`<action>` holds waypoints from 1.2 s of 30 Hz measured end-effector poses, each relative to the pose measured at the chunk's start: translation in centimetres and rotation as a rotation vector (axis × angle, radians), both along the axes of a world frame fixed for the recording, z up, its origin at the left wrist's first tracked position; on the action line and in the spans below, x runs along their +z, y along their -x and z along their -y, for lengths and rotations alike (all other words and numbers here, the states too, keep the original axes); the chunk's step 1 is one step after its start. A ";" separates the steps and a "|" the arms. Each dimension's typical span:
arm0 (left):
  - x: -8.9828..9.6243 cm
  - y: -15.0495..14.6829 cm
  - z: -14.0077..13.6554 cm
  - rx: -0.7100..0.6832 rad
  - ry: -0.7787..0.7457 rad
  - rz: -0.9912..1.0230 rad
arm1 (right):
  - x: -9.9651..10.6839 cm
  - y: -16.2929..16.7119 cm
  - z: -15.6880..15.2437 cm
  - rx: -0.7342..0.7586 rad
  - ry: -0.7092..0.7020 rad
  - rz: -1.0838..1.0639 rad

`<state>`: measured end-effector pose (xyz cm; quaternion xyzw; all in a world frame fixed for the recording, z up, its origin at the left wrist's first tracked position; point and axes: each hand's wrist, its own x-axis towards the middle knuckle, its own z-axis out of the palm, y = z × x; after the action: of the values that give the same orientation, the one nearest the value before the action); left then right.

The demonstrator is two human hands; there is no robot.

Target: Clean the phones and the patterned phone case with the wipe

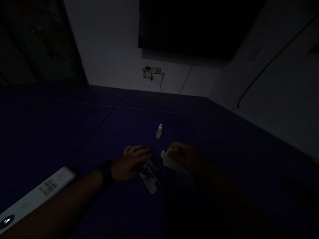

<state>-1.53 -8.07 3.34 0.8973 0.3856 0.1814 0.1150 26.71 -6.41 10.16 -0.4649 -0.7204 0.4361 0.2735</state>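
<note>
A dim room, seen through my head camera: a pale wall [109, 46] carries a large black screen [189, 26], with a row of sockets [157, 70] and trailing cables beneath it. In front spreads a dark purple surface [139, 122], crossed by thin seams. Near its middle, a small clear bottle [159, 133] with a white dropper top stands upright, beyond both hands. Closer to me, a phone-shaped rectangle [151, 177] with a printed picture lies flat, its far end under the fingers of the left hand [129, 162]. Those fingers are stretched out and slightly parted, palm down; I cannot tell whether the hidden thumb grips the edge. The right hand [185, 156], just to the side, pinches a crumpled white tissue [171, 162] between thumb and bent fingers. A dark watch [106, 172] circles the left wrist; beside that forearm lies a long white device [37, 196] with a lit round display [7, 221].
</note>
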 end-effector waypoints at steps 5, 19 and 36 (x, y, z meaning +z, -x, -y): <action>-0.3 -1.4 1.4 0.336 -0.055 0.040 | -0.3 -0.1 -0.5 -0.109 0.186 -0.196; -2.1 -1.0 1.4 0.037 0.044 0.058 | -3.5 -0.4 0.3 -0.247 0.323 -0.383; -2.0 -0.9 1.2 0.067 0.091 0.348 | -2.6 0.5 0.8 -0.226 -0.264 -0.067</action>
<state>-0.64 -9.29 1.33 0.8329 0.3975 0.3200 0.2142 26.18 -7.26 7.54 -0.4880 -0.7050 0.3194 0.4035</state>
